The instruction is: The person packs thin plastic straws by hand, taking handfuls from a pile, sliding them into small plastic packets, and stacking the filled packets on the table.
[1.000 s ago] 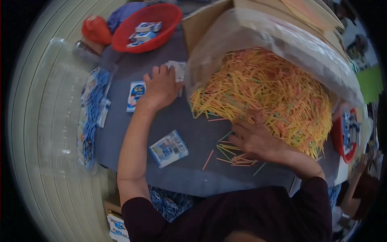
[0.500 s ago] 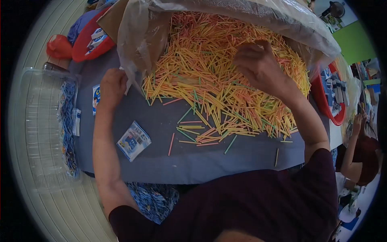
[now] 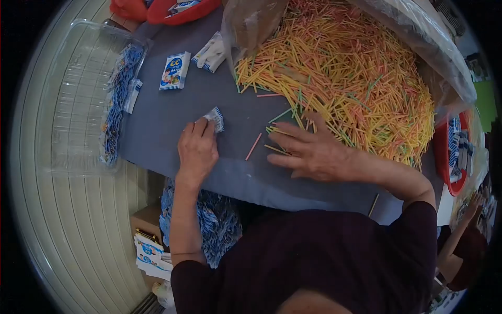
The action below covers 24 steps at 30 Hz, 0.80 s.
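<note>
At our far left a clear plastic tray (image 3: 78,99) holds a row of blue-and-white bundles (image 3: 121,99) along its side nearest the table (image 3: 151,133). Next, a printed packet (image 3: 175,70) lies flat on the cloth, with a white-and-blue packet (image 3: 211,52) beside the plastic liner (image 3: 250,29).

Nearer us, our left hand (image 3: 196,152) has its fingers close together over the lower end of a small packet (image 3: 217,119); we cannot tell whether they pinch it or only press it down. If that contact is light, the packet could slip or turn on the smooth cloth; squeezed hard, its wrapper might crease.

A pink stick (image 3: 253,147) lies between our hands. Our right hand (image 3: 316,154) is spread wide, palm down, over the front edge of the heap of colored sticks (image 3: 355,78). A broad sweep there could scatter sticks toward our side, and raking too deep might bring part of the heap sliding down. Pressing hard could snap thin ones.

To the right, a red basin (image 3: 445,167) holds more packets, and a dark thin stick (image 3: 373,205) lies near the table's front edge, where a sleeve could knock it off.
</note>
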{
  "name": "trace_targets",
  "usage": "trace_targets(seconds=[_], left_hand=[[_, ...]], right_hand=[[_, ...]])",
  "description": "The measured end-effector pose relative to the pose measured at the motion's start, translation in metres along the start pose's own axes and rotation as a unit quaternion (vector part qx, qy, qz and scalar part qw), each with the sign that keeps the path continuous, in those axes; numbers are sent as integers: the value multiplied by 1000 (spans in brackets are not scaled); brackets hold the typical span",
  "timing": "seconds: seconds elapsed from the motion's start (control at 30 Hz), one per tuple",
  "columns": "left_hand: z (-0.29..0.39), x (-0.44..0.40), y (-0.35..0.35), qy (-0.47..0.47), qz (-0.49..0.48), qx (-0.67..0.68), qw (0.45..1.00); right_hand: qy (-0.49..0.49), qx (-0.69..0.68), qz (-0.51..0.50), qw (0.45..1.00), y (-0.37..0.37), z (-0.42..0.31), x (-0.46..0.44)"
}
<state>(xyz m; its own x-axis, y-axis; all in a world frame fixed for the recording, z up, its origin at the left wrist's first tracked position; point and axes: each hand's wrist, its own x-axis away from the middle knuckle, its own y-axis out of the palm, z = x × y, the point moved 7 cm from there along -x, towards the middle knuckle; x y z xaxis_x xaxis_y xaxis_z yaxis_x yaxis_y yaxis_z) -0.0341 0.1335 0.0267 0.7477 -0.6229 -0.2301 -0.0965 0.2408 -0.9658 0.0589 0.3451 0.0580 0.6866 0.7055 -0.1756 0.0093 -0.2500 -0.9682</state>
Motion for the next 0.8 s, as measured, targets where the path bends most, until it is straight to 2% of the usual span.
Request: trace_targets(seconds=[0.07, 0.1, 0.13, 0.2, 0.23, 0.3, 0.33, 0.4, 0.43, 0.5, 0.53, 0.6, 0.73, 0.8], left_hand=[[4, -2, 3, -7, 54, 56, 997], [16, -8, 0, 1, 58, 59, 997], [33, -13, -5, -7, 66, 72, 995], [51, -16, -7, -18, 78, 85, 993], [54, -16, -6, -23, 89, 86, 992], [53, -17, -2, -27, 104, 89, 990], [50, -17, 1, -23, 101, 72, 992], [50, -15, 12, -23, 101, 59, 993], [53, -13, 16, -11, 109, 48, 993], [58, -11, 19, -3, 117, 34, 993], [58, -11, 17, -13, 114, 50, 992], [62, -13, 7, -23, 109, 64, 992], [59, -16, -1, -34, 64, 95, 993], [60, -13, 1, -37, 49, 89, 994]], right_hand=[[-54, -28, -36, 998, 30, -13, 6], [-60, 51, -53, 996, 22, -8, 5], [-57, 56, -54, 995, 19, 5, 7], [59, 153, -48, 985, 11, 48, 15], [58, 157, -47, 985, 2, 50, 16], [89, 147, 49, 984, -37, 54, 20], [89, 151, 46, 984, -42, 54, 20], [223, 33, 65, 972, -51, 72, 18], [219, 35, 61, 973, -49, 71, 11], [216, 115, 9, 970, -28, 71, -9], [214, 113, 9, 970, -19, 71, -22], [282, 161, -57, 944, 2, 85, -38], [296, 177, -47, 937, 9, 99, -56], [265, 200, -134, 934, 13, 99, -57]])
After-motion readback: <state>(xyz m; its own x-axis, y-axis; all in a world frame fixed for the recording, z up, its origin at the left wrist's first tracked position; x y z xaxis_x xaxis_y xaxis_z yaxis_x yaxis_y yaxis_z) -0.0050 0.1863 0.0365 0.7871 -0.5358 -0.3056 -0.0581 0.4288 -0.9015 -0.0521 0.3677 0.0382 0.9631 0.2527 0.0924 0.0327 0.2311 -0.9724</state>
